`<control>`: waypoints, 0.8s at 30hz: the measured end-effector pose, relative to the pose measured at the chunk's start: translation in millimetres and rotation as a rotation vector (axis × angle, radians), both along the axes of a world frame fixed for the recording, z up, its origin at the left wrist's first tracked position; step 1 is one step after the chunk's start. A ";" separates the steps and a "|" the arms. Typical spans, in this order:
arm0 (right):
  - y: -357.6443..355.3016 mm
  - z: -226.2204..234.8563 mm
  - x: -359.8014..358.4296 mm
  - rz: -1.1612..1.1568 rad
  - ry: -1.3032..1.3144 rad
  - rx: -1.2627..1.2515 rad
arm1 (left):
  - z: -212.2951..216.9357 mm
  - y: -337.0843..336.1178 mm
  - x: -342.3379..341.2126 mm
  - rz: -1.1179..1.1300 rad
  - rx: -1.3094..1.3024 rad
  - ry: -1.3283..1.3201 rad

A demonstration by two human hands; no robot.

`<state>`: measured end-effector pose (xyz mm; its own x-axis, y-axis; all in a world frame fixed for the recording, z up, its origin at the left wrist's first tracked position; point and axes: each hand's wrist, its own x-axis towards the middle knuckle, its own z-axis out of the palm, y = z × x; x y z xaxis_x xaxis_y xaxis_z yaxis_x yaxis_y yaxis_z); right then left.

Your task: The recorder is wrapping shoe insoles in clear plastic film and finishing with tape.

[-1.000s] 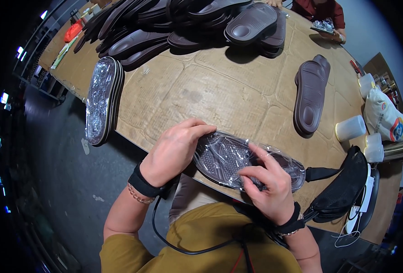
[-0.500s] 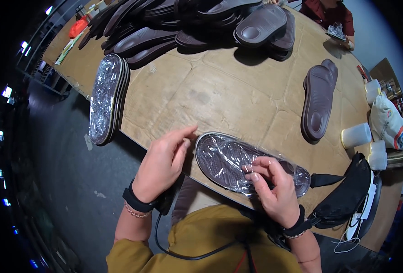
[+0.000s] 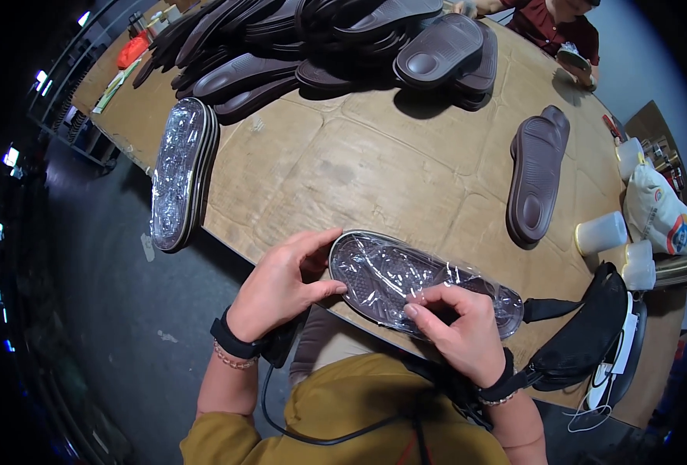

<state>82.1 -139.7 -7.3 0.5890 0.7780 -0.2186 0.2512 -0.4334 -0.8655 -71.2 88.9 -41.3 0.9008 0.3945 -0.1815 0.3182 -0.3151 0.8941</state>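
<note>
A dark brown shoe sole (image 3: 370, 283) lies near the table's front edge, its tread side up and covered by crinkled clear plastic film (image 3: 428, 273). At its left end my left hand (image 3: 277, 283) is closed around the rim, fingertips on the far side and thumb on the near side. My right hand (image 3: 463, 329) rests over the sole's right half, thumb and forefinger pinched together on the film. Its other fingers are curled and partly hidden.
A stack of film-covered soles (image 3: 180, 174) overhangs the left table edge. Bare brown soles (image 3: 242, 74) form a big pile at the back; another pair (image 3: 538, 178) lies right. Near a black pouch (image 3: 580, 333) are tape rolls (image 3: 600, 232) and a white bag (image 3: 657, 205). A co-worker (image 3: 556, 31) sits far right.
My left hand has come in from beside the sole and closed on its left end. My right thumb and forefinger have drawn together on the film, slightly lower and to the left.
</note>
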 end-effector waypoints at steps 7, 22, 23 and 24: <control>-7.8 -10.9 0.9 -0.013 -0.002 0.184 | -1.8 -0.7 0.6 -0.017 0.037 -0.039; -14.2 -4.7 2.1 -0.068 0.317 0.255 | -3.7 -6.1 -0.7 0.031 0.056 -0.075; -15.0 -6.2 3.4 -0.083 0.265 0.207 | -3.6 -6.4 -0.9 0.028 0.070 -0.083; -15.9 -7.2 3.8 -0.098 0.211 0.159 | -3.6 -6.7 -0.8 0.026 0.069 -0.082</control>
<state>85.9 -155.6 -14.5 0.6174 0.7538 -0.2247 0.0213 -0.3016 -0.9532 -72.1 82.2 -45.0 0.9006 0.4273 -0.0790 0.2537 -0.3695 0.8939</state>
